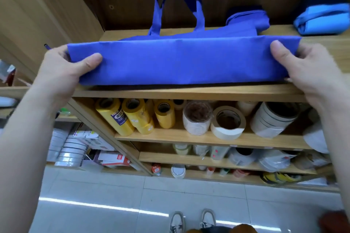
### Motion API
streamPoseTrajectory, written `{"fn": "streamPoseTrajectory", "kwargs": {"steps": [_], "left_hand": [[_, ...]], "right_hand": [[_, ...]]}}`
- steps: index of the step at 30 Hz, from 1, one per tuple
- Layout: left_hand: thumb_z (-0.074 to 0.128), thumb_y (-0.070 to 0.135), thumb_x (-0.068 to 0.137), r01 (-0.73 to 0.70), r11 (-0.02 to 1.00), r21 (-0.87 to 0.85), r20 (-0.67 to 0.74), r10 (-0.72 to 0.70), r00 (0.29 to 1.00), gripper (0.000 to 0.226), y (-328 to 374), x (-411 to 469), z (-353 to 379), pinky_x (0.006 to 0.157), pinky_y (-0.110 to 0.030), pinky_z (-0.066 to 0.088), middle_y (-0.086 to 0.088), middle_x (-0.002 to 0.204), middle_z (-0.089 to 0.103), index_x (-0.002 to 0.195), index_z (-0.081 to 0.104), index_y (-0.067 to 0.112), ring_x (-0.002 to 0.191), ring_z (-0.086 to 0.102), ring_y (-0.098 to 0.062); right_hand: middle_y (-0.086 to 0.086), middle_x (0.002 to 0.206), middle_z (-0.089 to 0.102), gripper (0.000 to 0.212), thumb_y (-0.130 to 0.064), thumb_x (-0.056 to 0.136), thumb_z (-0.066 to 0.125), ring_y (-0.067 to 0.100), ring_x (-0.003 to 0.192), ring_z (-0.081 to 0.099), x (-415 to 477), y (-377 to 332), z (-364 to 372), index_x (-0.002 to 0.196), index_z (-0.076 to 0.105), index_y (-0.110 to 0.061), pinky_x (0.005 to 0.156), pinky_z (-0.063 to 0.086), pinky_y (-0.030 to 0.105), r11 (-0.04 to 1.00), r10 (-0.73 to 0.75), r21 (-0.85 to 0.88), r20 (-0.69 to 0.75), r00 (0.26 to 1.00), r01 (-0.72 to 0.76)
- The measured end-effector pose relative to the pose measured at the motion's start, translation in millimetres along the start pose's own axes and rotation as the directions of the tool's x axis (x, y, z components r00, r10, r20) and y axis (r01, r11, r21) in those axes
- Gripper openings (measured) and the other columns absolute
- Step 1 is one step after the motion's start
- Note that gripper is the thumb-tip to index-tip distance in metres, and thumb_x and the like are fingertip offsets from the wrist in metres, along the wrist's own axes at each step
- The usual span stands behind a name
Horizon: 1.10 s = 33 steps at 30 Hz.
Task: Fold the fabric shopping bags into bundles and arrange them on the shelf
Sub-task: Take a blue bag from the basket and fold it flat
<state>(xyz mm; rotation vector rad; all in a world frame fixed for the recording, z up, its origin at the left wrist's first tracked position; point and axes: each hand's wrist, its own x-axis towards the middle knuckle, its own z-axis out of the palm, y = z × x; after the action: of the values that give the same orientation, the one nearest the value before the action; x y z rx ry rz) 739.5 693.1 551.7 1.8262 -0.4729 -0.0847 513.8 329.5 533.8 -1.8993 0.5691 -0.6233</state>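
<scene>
Wooden shelf (189, 92): blue bag (180, 62) at front edge, my left hand (62, 68) and right hand (310, 70) pinching its ends; slack fold risks springing open.

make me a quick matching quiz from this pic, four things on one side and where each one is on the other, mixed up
Things
1. blue bag
2. light blue bundle
3. yellow tape rolls
4. white shoes

Places
A. on the floor
B. pinched at its ends by the left hand and right hand
C. far right of the top shelf
D. left end of the shelf below

Pairs: 1-B, 2-C, 3-D, 4-A
</scene>
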Motion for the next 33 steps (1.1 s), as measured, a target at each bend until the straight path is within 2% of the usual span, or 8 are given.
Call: {"fn": "streamPoseTrajectory", "kwargs": {"steps": [3,12,15,17,19,23,29,33], "left_hand": [[0.085,0.041,0.066,0.002,1.0,0.005,-0.113,-0.001,0.994,0.034,-7.2,14.0,16.8,0.082,-0.029,0.056,0.011,0.094,0.074,0.093,0.07,0.025,0.087,0.069,-0.007],[0.074,0.039,0.079,0.058,0.825,0.563,-0.245,0.1,0.964,0.052,-26.3,17.2,36.5,0.101,-0.041,0.044,-0.003,0.126,0.057,0.126,0.054,0.037,0.12,0.05,-0.026],[0.069,0.017,0.087,-0.28,0.689,0.668,0.011,0.368,0.93,0.043,-29.8,17.1,36.1,0.108,-0.043,0.036,-0.007,0.137,0.051,0.128,0.061,0.027,0.131,0.041,-0.027],[0.06,0.016,0.095,-0.425,0.696,0.579,0.259,0.337,0.905,0.031,-33.3,22.9,29.7,0.113,-0.04,0.034,0.001,0.138,0.056,0.123,0.064,0.029,0.133,0.045,-0.018],[0.058,0.043,0.094,-0.399,0.744,0.536,0.423,0.172,0.89,0.038,-33.6,26.2,17.8,0.116,-0.027,0.025,0.015,0.143,0.048,0.131,0.054,0.037,0.137,0.036,-0.001],[0.077,0.073,0.059,-0.44,0.696,0.568,0.603,0.012,0.797,0.095,-31.5,27.4,-2.8,0.117,-0.02,0.011,0.032,0.15,0.027,0.141,0.035,0.047,0.141,0.012,0.016],[0.074,-0.003,0.08,-0.212,0.912,0.352,0.461,0.028,0.887,0.055,-32.4,22.5,-17.2,0.107,-0.025,0.04,0.024,0.123,0.065,0.114,0.07,0.04,0.125,0.051,0.005],[0.081,0.054,0.065,-0.071,0.98,0.187,0.287,0.015,0.958,0.032,-32.5,23.2,-19.5,0.081,-0.014,0.049,0.017,0.09,0.074,0.093,0.077,0.04,0.089,0.066,0.001]], "right_hand": [[-0.015,0.08,0.064,0.015,-0.037,0.092,0.067,-0.014,0.056,0.057,5.4,1.3,15.0,0.088,0.067,-0.022,0.053,0.041,0.005,0.993,0.066,-0.094,-0.12,0.991,-0.077],[0.005,0.107,0.056,0.043,-0.042,0.082,0.071,0.032,0.105,0.057,6.7,5.3,42.9,0.121,0.058,-0.029,0.09,0.048,0.046,0.813,-0.038,-0.562,-0.314,0.949,-0.154],[0.009,0.13,0.046,0.043,-0.018,0.084,0.071,0.028,0.123,0.046,-0.6,7.1,41.6,0.123,0.056,-0.028,0.103,0.04,0.05,0.772,-0.278,-0.625,-0.174,0.945,0.112],[0.003,0.129,0.056,0.029,-0.011,0.089,0.066,0.021,0.125,0.05,-1.8,9.8,36.9,0.113,0.065,-0.026,0.107,0.037,0.035,0.742,-0.349,-0.594,0.052,0.936,0.31],[-0.009,0.128,0.06,0.025,-0.034,0.087,0.066,0.008,0.127,0.05,-4.1,3.4,30.4,0.112,0.067,-0.029,0.108,0.032,0.023,0.802,-0.226,-0.51,0.222,0.949,0.31],[-0.027,0.138,0.046,0.079,-0.063,0.052,0.073,-0.007,0.132,0.037,-7.8,-4.6,15.7,0.126,0.058,-0.039,0.11,0.024,0.018,0.762,-0.047,-0.57,0.427,0.903,0.309],[-0.024,0.113,0.069,0.04,-0.041,0.061,0.073,-0.009,0.116,0.055,-6.6,-2.9,9.0,0.101,0.073,-0.041,0.105,0.04,0.019,0.922,-0.05,-0.347,0.33,0.943,0.171],[-0.014,0.074,0.07,0.019,-0.051,0.068,0.072,-0.006,0.069,0.058,-4.8,-2.2,10.0,0.081,0.075,-0.037,0.064,0.043,0.006,0.966,0.019,-0.26,0.054,0.998,-0.004]]}}
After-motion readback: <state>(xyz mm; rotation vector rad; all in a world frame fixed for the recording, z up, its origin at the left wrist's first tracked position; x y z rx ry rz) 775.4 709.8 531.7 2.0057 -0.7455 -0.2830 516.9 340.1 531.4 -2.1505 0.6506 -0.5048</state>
